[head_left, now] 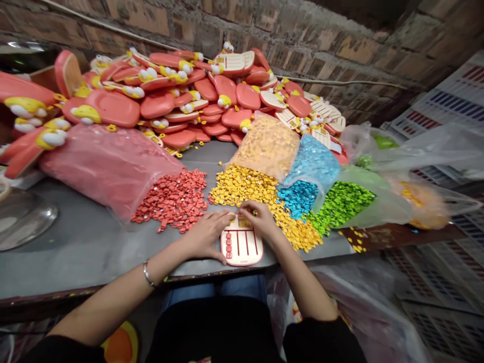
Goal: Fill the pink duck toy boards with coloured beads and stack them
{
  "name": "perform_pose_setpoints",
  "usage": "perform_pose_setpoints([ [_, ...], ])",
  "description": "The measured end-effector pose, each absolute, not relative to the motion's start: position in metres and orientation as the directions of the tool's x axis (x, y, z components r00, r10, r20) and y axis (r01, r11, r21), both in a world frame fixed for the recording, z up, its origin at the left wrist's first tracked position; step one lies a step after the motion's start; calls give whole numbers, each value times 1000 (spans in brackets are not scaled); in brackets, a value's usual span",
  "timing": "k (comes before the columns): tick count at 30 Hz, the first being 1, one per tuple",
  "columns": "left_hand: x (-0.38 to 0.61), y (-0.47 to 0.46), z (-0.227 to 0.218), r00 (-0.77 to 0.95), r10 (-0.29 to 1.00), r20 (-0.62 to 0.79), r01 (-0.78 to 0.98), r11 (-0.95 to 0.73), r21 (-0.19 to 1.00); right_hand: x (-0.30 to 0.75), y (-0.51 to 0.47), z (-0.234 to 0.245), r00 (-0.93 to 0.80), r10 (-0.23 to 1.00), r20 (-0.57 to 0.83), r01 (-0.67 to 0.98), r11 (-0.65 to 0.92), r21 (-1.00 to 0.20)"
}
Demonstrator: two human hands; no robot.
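Observation:
A small cream toy board [242, 247] with red slats lies at the near edge of the grey table [83, 242]. A column of red beads fills its left slot. My left hand [206, 234] rests on the board's left side, fingers curled against its top edge. My right hand [259, 217] is pinched at the board's top, by the yellow beads [249, 189]; what it pinches is too small to name. Loose red beads [172, 200] lie just left of my left hand.
Blue beads [298, 196] and green beads [340, 201] spill from plastic bags at the right. A pink bag [102, 166] lies at the left. A heap of red toy boards [196, 96] stands against the brick wall. White crates [446, 106] stand at the right.

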State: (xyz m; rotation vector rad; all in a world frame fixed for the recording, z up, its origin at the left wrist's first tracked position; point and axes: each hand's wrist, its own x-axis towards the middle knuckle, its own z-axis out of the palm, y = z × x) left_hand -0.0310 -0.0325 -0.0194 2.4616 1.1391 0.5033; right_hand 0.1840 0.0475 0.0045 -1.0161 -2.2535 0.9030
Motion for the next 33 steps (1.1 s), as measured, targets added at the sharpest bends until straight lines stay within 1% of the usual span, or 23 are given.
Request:
perform_pose_setpoints([
  [1,-31,-33,-18,609,778,153,645,-598,475,182,59,4,-550,811,201,544,530,-651],
  [3,-30,-32,-15,605,784,139,658,-590,468,177,80,1,-553,806,209,697,586,-413],
  [4,-30,-32,-14,601,788,131,665,-584,465,175,88,-2,-585,790,186,733,612,-296],
  [5,-30,-32,-14,598,792,123,672,-579,462,172,94,-4,-618,770,159,742,638,-204],
  [6,-30,-32,-14,597,794,116,676,-576,460,170,97,-7,-645,750,143,737,661,-142],
  [7,-30,-32,-13,597,794,111,679,-575,458,169,99,-9,-662,735,146,728,677,-108],
  [8,-30,-32,-13,599,794,106,680,-574,456,169,100,-11,-671,722,166,717,689,-100],
  [10,-30,-32,-14,600,794,100,681,-572,457,173,98,-14,-670,705,233,689,707,-158],
  [14,-31,-30,-15,601,792,102,678,-574,460,195,88,-9,-594,710,378,576,704,-416],
  [16,-32,-29,-16,600,793,105,679,-574,457,209,78,-2,-568,722,395,532,688,-493],
  [18,-32,-29,-18,592,798,111,683,-570,456,220,66,5,-576,730,367,530,676,-512],
  [21,-33,-29,-19,586,799,132,675,-572,467,224,47,9,-612,748,258,568,642,-514],
  [22,-33,-29,-19,587,798,138,668,-574,474,222,42,8,-599,773,209,594,604,-531],
  [24,-32,-30,-18,588,796,143,660,-574,485,214,34,4,-521,846,114,656,483,-581],
  [26,-32,-30,-17,585,799,141,660,-570,489,209,27,-1,-433,900,61,690,374,-619],
  [27,-32,-30,-17,581,802,139,663,-566,489,208,25,-3,-409,911,53,693,347,-632],
  [29,-32,-30,-18,571,810,136,673,-556,487,212,20,-5,-419,905,66,676,360,-643],
  [31,-31,-30,-19,560,817,141,682,-550,482,220,16,-7,-489,866,107,635,437,-637],
  [33,-31,-31,-21,557,817,148,684,-552,477,225,11,-11,-562,808,178,582,539,-609],
])
